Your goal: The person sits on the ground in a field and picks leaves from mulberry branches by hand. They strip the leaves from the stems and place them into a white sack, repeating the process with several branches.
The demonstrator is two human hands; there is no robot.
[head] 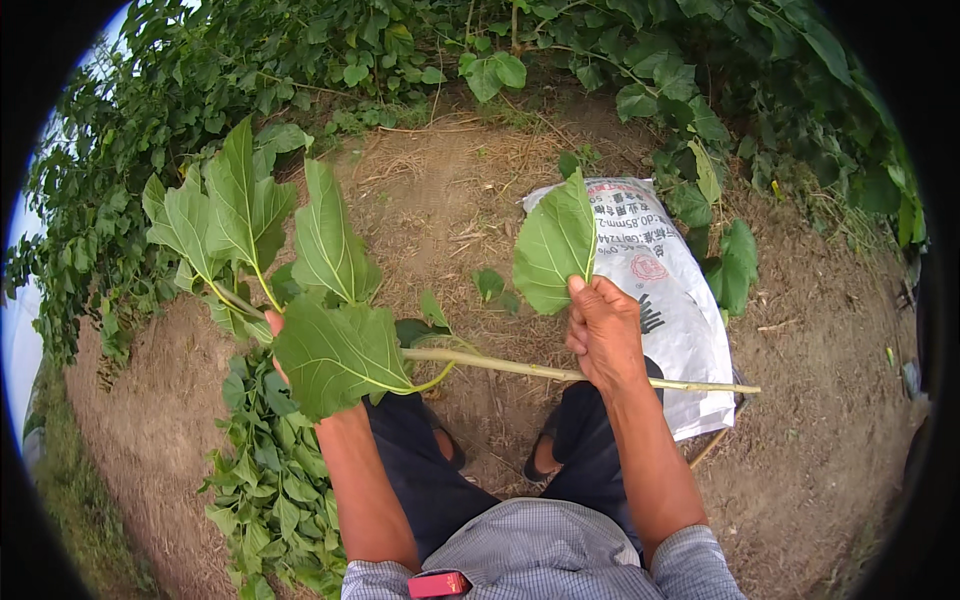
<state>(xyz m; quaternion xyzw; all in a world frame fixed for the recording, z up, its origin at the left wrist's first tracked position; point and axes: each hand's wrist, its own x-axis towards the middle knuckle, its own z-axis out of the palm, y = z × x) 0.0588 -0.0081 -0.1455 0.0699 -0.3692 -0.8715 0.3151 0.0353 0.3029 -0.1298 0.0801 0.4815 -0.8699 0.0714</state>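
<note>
A leafy branch (517, 366) with a pale bare stem lies across in front of me, its cut end pointing right. My left hand (276, 324) grips the leafy end; broad green leaves (341, 352) cover most of that hand. Between the thumb and fingers of my right hand (606, 326) is a single green leaf (555, 244), its pale veins facing me. The bare stem crosses behind my right wrist. Whether that leaf's stalk still joins the branch cannot be seen.
A white woven sack (686, 322) bearing print lies on the ground to the right. Leafy cuttings (281, 480) are heaped at my left side. Dense green shrubs (315, 52) border the dry soil (427, 195) ahead. A thin stick (709, 448) pokes out near the sack's lower end.
</note>
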